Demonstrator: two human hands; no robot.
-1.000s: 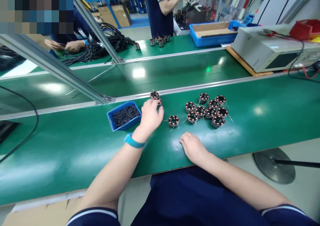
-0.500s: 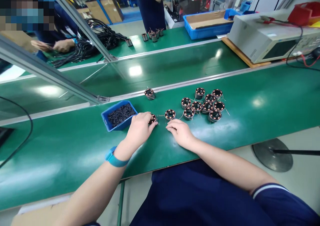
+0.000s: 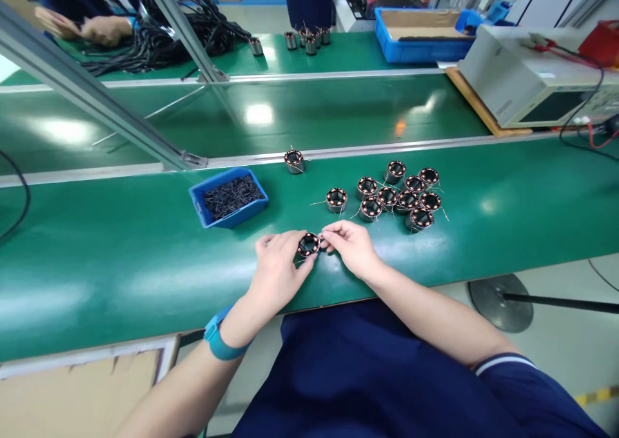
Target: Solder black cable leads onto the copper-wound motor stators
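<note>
My left hand (image 3: 280, 267) is closed around a wire-wound ring (image 3: 308, 245) at the near edge of the green table (image 3: 145, 257), while my right fingertips (image 3: 325, 236) pinch together at its right side. A blue bin (image 3: 229, 197) of dark pieces sits farther left; a cluster of similar rings (image 3: 387, 198) stands far right.

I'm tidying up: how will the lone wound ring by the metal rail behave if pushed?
The wound ring looks stiff and probably heavy for its size, given its metallic wall. Upright, it should slide, not roll; its thin loose wires may bend.
</note>
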